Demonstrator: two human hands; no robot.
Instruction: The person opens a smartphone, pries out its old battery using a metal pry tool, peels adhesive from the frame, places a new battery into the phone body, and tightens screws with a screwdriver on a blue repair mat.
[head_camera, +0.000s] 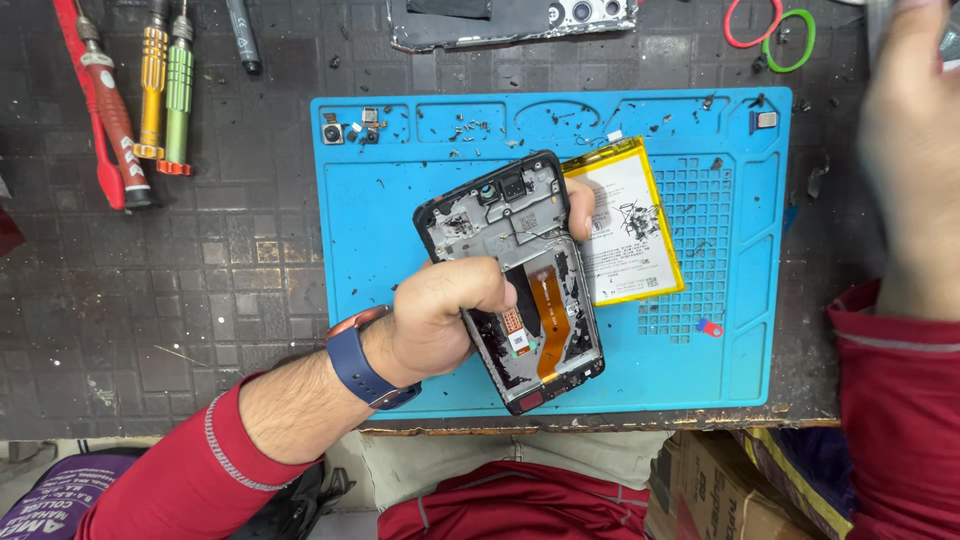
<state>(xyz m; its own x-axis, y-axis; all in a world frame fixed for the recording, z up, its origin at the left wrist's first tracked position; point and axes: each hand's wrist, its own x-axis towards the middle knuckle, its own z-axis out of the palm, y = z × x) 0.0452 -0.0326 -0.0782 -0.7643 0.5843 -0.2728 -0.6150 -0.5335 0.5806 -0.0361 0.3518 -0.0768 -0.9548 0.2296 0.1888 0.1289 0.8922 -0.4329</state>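
My left hand (440, 320) grips an opened phone frame (520, 250), black, with its inside facing up and an orange flex cable (552, 310) running down its middle. The thumb lies across the frame and a fingertip shows at its right edge. Under the frame, on the blue repair mat (380, 250), lies a flat battery (635, 225), white with a yellow border. My right hand (915, 150) is raised at the far right edge, blurred, above the mat's right side; whether it holds anything cannot be seen.
Screwdrivers with yellow and green handles (165, 90) and a red tool (105, 110) lie on the dark bench at the upper left. A phone back cover (510, 20) rests at the top. Red and green rubber bands (770, 30) lie upper right. Small camera parts (350, 128) sit in the mat's top trays.
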